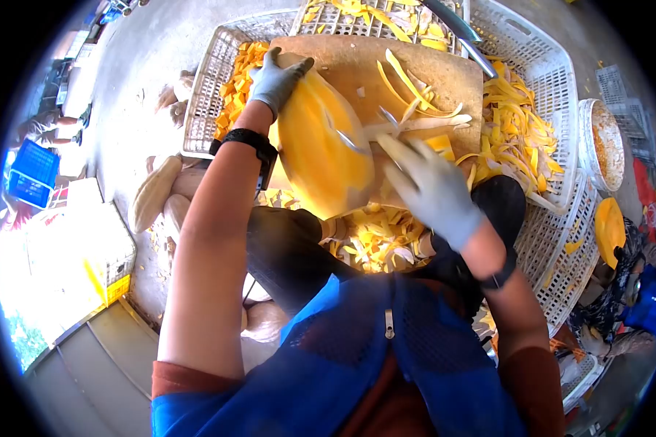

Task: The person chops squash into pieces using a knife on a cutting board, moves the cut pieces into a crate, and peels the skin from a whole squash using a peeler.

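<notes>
My left hand, in a grey glove, is wrapped round the upper end of a large peeled squash. The squash slants over the near edge of a wooden cutting board, its orange-yellow flesh bare. My right hand, gloved too and blurred by motion, is closed on a peeler whose metal head is at the squash's right side. Long peel strips lie on the board to the right. Below the squash, more peelings are heaped between my legs.
Orange cubes fill part of a white crate on the left. A right-hand crate holds peelings. A knife lies across the board's far right corner. Whole squashes lie on the floor; a white bucket stands far right.
</notes>
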`<state>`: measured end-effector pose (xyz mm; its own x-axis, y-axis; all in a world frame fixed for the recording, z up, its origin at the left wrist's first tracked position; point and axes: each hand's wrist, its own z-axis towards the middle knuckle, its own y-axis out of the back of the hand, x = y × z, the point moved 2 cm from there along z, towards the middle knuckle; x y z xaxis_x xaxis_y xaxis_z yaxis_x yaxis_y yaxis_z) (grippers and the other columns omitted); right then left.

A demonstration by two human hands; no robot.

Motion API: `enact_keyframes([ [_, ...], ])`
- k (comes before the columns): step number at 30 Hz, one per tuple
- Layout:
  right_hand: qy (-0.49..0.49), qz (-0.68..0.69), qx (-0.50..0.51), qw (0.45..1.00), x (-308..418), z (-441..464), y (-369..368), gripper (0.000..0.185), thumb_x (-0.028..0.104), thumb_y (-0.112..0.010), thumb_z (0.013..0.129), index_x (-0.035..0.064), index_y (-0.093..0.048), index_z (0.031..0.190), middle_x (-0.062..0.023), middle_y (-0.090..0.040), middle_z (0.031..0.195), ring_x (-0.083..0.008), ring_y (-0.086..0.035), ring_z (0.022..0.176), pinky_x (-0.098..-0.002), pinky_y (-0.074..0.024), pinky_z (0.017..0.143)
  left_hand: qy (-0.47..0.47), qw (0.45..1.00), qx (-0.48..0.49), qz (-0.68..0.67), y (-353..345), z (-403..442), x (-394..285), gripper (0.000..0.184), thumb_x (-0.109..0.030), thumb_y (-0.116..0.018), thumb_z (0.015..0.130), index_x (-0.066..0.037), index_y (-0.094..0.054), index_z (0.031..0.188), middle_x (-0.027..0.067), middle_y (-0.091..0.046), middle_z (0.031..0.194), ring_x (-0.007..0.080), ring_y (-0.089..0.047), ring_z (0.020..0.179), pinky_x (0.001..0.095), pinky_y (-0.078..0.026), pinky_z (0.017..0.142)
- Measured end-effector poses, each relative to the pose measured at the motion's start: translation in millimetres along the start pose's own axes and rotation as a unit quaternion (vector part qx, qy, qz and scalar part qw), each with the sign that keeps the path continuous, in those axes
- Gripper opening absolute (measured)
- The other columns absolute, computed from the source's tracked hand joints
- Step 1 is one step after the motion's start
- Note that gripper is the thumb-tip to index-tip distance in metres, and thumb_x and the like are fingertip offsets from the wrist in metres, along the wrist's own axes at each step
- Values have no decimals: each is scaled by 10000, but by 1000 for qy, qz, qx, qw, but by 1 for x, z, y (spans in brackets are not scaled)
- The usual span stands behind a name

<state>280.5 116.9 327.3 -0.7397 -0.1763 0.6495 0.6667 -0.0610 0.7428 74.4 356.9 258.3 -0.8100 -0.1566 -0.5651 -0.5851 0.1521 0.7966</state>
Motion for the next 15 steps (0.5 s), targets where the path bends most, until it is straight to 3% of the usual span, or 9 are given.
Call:
enact_keyframes([
  [5, 24, -42, 97, 994, -5, 69, -40, 333, 232, -559, 871, 131, -590, 1186, -182, -617, 910, -344, -624, 798, -433, -506, 666, -14, 1000, -20, -11, -9, 9, 4, 834, -515, -738, 689, -114, -437, 1355, 266, -358, 1314, 348, -543, 1084, 354, -456, 958],
  [8, 33, -37, 59, 997, 10, -2, -38, 367, 191, -583, 855, 106, -574, 1212, -162, -603, 982, -342, -618, 811, -400, -511, 688, -41, 990, 37, -130, -18, 19, 21, 840, -568, -718, 664, -194, -442, 1364, 266, -386, 1343, 395, -477, 1188, 416, -394, 1015],
  [11, 72, 11, 0, 997, 4, -48, -36, 412, 147, -612, 835, 74, -556, 1236, -150, -587, 1046, -336, -614, 831, -380, -514, 706, -60, 998, 20, 19, -21, 1, -3, 854, -605, -698, 644, -190, -460, 1350, 270, -393, 1340, 429, -453, 1196, 442, -382, 1017],
  [15, 44, 21, -24, 999, -2, -68, -31, 408, 146, -640, 823, 80, -574, 1220, -152, -598, 1018, -294, -622, 821, -357, -525, 722, -67, 996, 13, 49, -26, -10, -16, 859, -626, -685, 632, -196, -468, 1344, 286, -385, 1340, 471, -407, 1218, 484, -365, 1018],
])
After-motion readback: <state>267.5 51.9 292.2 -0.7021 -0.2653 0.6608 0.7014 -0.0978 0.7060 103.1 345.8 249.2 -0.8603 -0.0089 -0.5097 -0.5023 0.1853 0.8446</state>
